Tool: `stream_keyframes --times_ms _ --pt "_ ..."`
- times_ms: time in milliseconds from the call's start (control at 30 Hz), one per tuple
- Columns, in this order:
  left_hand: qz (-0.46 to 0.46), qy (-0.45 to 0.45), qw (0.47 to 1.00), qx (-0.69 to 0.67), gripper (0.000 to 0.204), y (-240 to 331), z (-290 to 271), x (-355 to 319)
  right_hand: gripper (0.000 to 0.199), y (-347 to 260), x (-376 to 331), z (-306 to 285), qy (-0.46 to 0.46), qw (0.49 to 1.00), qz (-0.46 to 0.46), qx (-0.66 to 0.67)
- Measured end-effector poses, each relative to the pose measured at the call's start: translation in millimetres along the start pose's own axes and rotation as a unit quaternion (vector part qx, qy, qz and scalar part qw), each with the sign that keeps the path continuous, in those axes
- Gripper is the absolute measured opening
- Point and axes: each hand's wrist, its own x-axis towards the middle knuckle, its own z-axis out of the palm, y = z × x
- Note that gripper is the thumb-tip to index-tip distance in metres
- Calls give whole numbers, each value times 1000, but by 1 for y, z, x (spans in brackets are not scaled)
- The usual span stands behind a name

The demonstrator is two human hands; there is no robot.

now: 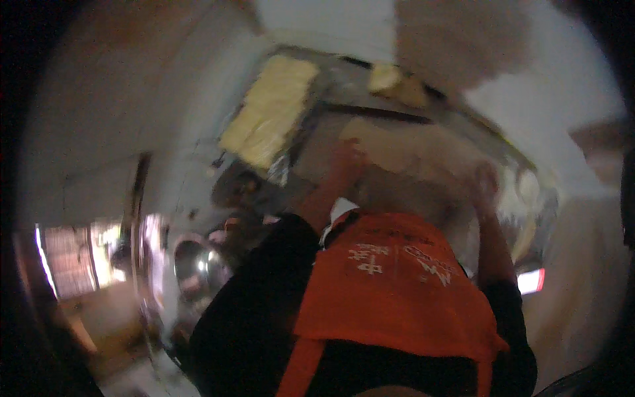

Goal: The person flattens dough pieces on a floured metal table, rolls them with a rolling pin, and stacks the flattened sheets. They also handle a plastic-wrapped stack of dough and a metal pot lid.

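Observation:
A broad tan surface [397,149], perhaps a board or a sheet, lies in front of me on the worktop. My left hand [350,159] is over its left part, and my right hand [485,184] is at its right side. Motion smears the fingers of both hands, so their grip is unclear. Beyond the tan surface lies a long, thin dark bar [377,114]. A large pale-yellow slab [271,109] with a wrinkled, shiny top sits at the left, near my left hand. Smaller yellow pieces [385,79] lie at the back.
A shiny rounded metal vessel [197,264] stands at the lower left, beside dark, blurred items [235,188]. Pale round shapes [528,185] are at the right end of the worktop. A bright window [79,258] shows at far left. My red apron [390,284] covers the near middle.

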Motion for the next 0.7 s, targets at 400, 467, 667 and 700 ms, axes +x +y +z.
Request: stream_keyframes --times_ms 400,467,667,700 --pt "-320 62 945 -35 32 228 -72 -224 51 146 116 -53 -448 801 -233 -323" --pt "-330 67 942 4 33 242 -80 -253 52 133 130 -45 -461 838 -164 -243" --pt "-338 167 925 -51 30 243 -85 -298 50 80 121 -6 -249 849 -187 -427" --pt "-343 150 927 -35 30 240 -85 -301 50 77 120 -3 -243 848 -190 -430"
